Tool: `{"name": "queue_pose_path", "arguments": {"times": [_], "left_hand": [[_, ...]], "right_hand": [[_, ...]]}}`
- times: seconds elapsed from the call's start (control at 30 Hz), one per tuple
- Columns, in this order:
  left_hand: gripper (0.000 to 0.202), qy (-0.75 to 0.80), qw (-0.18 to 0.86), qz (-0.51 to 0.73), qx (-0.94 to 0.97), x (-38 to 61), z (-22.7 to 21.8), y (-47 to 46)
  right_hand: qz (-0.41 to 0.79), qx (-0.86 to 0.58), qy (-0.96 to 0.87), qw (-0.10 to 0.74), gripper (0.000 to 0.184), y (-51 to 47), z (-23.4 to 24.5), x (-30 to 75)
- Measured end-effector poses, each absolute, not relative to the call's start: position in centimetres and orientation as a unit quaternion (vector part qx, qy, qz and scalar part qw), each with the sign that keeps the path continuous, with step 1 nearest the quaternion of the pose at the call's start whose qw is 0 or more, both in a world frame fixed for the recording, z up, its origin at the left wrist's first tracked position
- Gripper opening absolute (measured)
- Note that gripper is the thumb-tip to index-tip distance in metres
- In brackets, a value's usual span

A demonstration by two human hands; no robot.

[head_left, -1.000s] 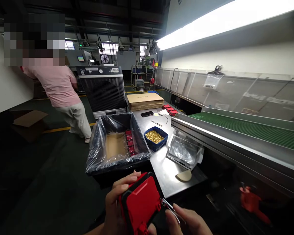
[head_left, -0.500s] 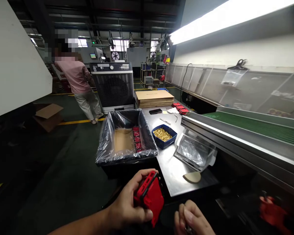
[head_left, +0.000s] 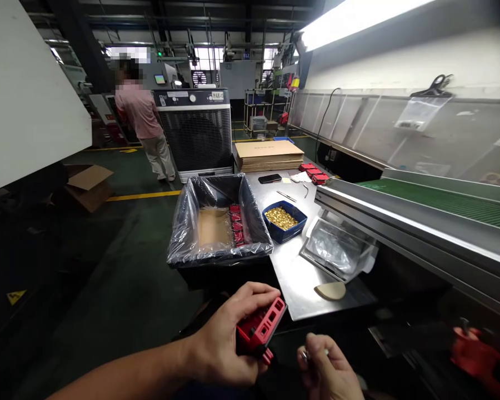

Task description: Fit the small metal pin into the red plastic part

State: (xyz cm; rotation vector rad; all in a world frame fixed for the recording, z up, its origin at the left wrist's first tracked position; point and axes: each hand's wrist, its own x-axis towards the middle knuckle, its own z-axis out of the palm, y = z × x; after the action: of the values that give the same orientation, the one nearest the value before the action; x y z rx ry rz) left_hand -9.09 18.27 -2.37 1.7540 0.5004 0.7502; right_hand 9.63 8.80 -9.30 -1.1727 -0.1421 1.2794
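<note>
- My left hand is closed round a red part, with my fingers over the top and my thumb under it. The part is low in my view, in the air just in front of the near edge of the table.
- My right hand is curled shut on a thin tool. I can only see its tip. It is near the part but not touching it.
- The bin and the table edge stand between my hands and the blue tray.
- More red pieces sit in a row along the right wall of the bin.
- On the table I also see a clear bag, a tan disc, a phone and a stack of cardboard.
- A green belt runs along the right.
- A person in pink stands far back, beside a big cooler.
- A second ago the part showed me its wide flat face and the tool tip was at its edge. Now the part is turned edge-on and the tool is apart from it.
- The person in pink was closer then.
- The part is hard red plastic with ribs and small holes. The table is shiny steel. The bin has a crinkly plastic liner. The tray holds small gold bits.
</note>
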Motion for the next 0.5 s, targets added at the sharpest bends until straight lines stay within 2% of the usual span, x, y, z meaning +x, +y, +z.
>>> {"name": "queue_pose_path", "arguments": {"times": [0.1,0.27,0.37,0.5], "left_hand": [[0.096,0.193,0.541,0.317,0.755,-9.0,-2.4,18.3],[0.097,0.175,0.529,0.314,0.769,-8.8,-2.2,18.1],[0.096,0.169,0.517,0.318,0.777,-8.8,-2.2,17.9],[0.096,0.162,0.499,0.309,0.793,-9.1,-2.4,17.9]], "right_hand": [[0.561,-0.511,-0.025,0.650,0.038,8.7,-11.1,10.1],[0.639,-0.440,-0.004,0.631,0.036,8.8,-12.4,9.5],[0.659,-0.409,-0.021,0.631,0.032,8.9,-11.0,9.0],[0.627,-0.454,-0.100,0.625,0.036,8.8,-7.4,8.4]]}}
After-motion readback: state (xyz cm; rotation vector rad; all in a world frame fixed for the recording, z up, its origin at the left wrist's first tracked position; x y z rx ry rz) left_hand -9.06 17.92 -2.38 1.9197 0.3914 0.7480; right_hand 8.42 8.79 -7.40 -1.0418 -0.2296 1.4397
